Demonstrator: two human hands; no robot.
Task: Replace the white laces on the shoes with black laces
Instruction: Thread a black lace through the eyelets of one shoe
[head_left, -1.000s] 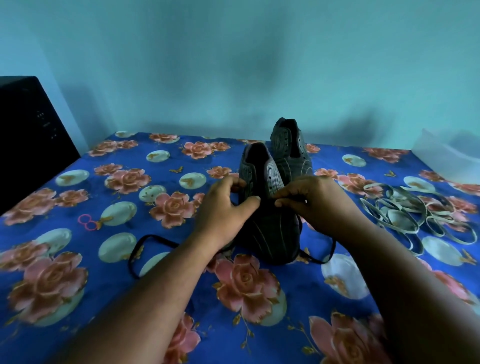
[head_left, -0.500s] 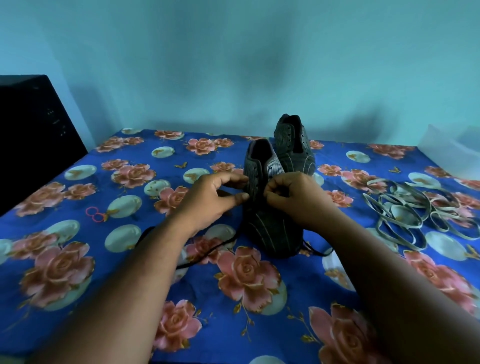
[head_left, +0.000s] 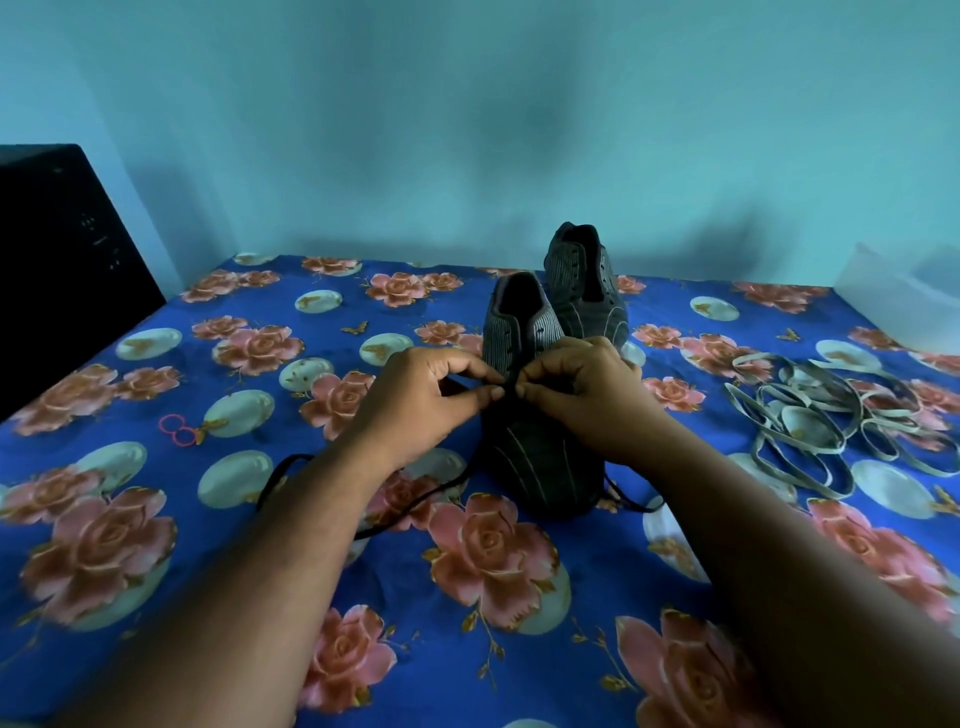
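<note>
Two dark striped shoes stand on a blue floral cloth, the near shoe (head_left: 540, 457) with its toe toward me and the far shoe (head_left: 584, 291) behind it. My left hand (head_left: 415, 400) pinches the black lace (head_left: 291, 467) at the near shoe's eyelets. My right hand (head_left: 587, 395) pinches the same lace from the other side, fingertips almost touching the left's. The lace trails off left in a loop on the cloth and a short end shows right of the toe. The white laces (head_left: 831, 415) lie in a loose heap at the right.
A black box (head_left: 62, 270) stands at the left edge of the cloth (head_left: 260, 519). A small pink ring pair (head_left: 176, 428) lies on the cloth at the left. A pale translucent container (head_left: 904, 296) sits at the far right against the turquoise wall.
Both hands have come closer together over the near shoe's eyelets, and the left hand now pinches the lace. The lace's loop at the left has shifted.
</note>
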